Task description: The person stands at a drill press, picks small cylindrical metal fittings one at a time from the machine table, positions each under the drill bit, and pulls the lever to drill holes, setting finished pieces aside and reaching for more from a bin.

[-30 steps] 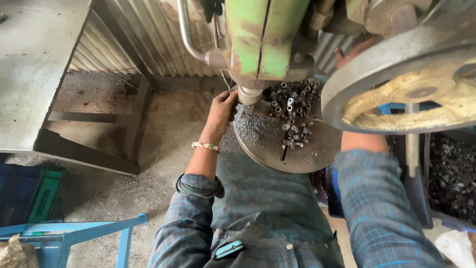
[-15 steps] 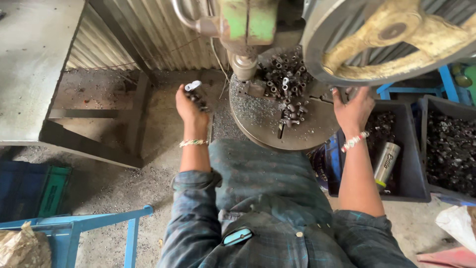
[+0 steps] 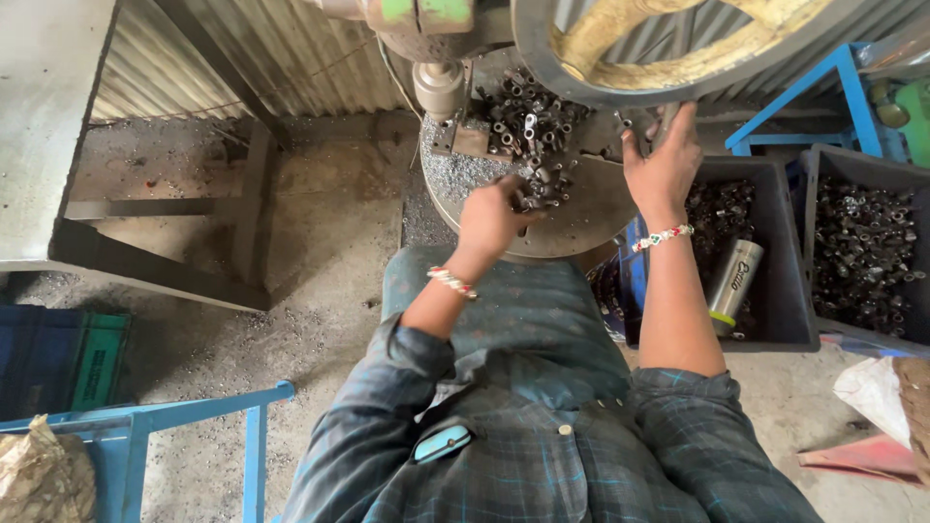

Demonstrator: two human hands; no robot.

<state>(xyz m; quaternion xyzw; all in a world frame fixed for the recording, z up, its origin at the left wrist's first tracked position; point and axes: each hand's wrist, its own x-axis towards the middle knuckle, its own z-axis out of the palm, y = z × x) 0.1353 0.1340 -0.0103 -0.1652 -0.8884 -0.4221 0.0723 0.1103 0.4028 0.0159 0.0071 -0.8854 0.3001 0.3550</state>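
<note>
Steel parts: small dark tubular metal pieces (image 3: 528,121) heaped on the round machine table (image 3: 591,208) under the press spindle (image 3: 438,87); a looser cluster lies near the table's middle, just under the left hand
Left hand: left hand (image 3: 489,218) reaches palm-down over the middle of the surface; fingers curled narrow among the loose pieces; whether one is already pinched, cannot tell, since the knuckles hide the tips
Right hand: right hand (image 3: 664,165) up at the far right rim of the table, below the big yellow-spoked handwheel (image 3: 668,48); fingers spread and stretched upward, touching the rim or the wheel's edge, cannot tell which; nothing visibly held
Handling, judged: pieces look rigid and dense for their size; likely oily or gritty, so apt to slip or roll; not fragile; best taken singly across the round body between thumb and forefinger, well clear of the spindle
Surface: grey metal filings dust the left part of the table; a small flat block sits just beside the spindle
Bins: dark crate (image 3: 765,252) to the right holds more such pieces and a metal flask (image 3: 734,281) lying slanted; a second crate (image 3: 862,247) beyond it is also full
Surroundings: corrugated sheet wall behind; blue frame (image 3: 194,412) at lower left; concrete floor strewn with swarf
</note>
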